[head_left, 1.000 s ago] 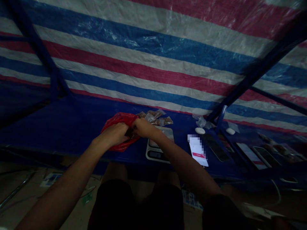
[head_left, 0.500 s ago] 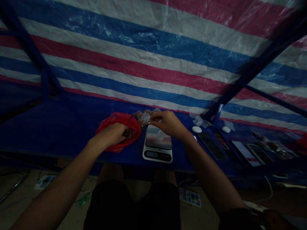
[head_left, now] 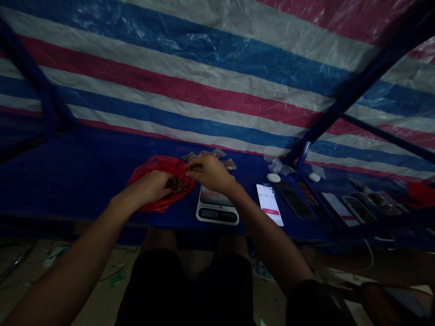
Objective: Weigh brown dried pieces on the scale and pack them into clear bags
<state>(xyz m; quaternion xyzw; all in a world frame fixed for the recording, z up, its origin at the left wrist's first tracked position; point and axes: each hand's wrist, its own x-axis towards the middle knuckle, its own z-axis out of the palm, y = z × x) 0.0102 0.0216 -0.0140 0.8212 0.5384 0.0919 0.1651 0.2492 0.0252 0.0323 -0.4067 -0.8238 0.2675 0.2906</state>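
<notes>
Two hands are working over a red plastic bag [head_left: 154,206] lying at 9 o'clock from a digital scale [head_left: 217,213]. The left hand [head_left: 149,187] is curling its fingers among brown pieces [head_left: 176,184] in the bag, grip unclear. The right hand [head_left: 209,173] is pinching its fingertips together above the scale, holding what I cannot tell. Small clear packets [head_left: 210,154] are lying at 12 o'clock, and a phone [head_left: 270,204] at 3 o'clock is showing 00:00 above a pink button.

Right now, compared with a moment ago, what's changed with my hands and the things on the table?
Your right hand has moved left from the small packets to the edge of the red bag; I can't tell whether it holds anything. Your left hand stays at the bag. The scale hasn't moved.
</notes>
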